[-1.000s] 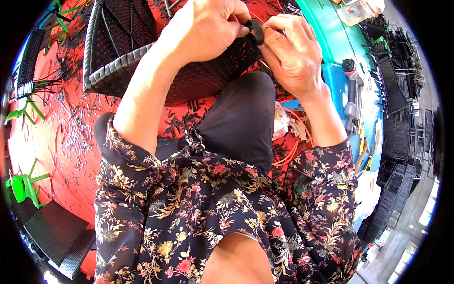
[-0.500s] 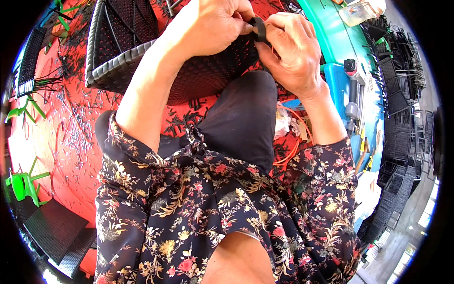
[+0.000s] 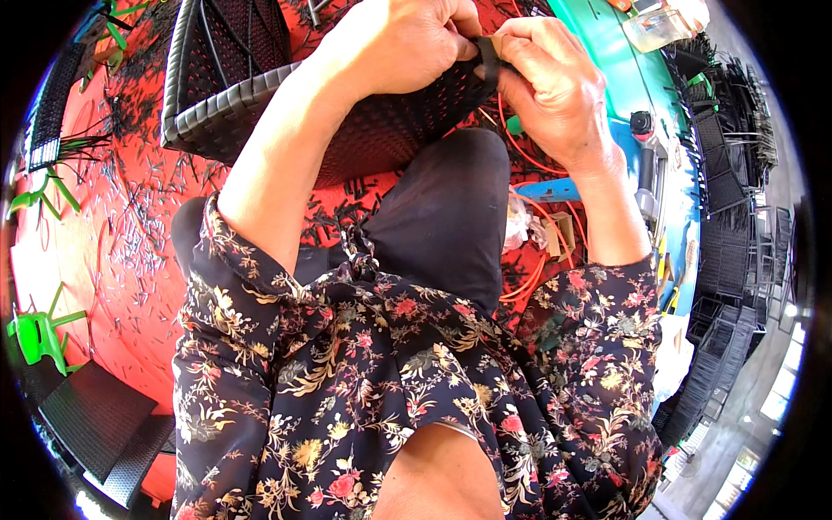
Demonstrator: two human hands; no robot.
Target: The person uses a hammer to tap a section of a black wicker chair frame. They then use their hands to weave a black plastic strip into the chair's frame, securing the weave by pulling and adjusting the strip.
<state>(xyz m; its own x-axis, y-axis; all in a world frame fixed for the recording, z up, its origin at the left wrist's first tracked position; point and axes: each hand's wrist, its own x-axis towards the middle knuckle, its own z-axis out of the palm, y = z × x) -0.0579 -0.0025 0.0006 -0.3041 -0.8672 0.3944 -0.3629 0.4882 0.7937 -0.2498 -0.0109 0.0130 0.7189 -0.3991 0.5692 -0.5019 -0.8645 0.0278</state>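
Left edge: bright green plastic stool (image 3: 39, 338), dark woven flat panel (image 3: 100, 416) below it. Red floor (image 3: 143, 303) strewn with short black scraps. Upper middle: black woven basket-like piece with wrapped rim (image 3: 394, 117), tilted, its near side by the bent knee. Left hand (image 3: 412, 48), top centre, closed, fingertips pinching at a flat black plastic strip (image 3: 488, 59) by the piece's right end. Right hand (image 3: 555, 78) just right of it, fingers bent, thumb and fingertips on the strip; exact contact partly hidden. Further right: teal-green plastic surface (image 3: 598, 52), grey handheld tool (image 3: 646, 165), stacked black woven frames (image 3: 728, 208).

Just changed: strip was a rounder open loop, now looks narrower, flatter; probably being tightened or pressed, strip work unfinished. Versus earlier frame: both hands and woven piece shifted slightly right; blue flat bar (image 3: 550, 190) shows more.
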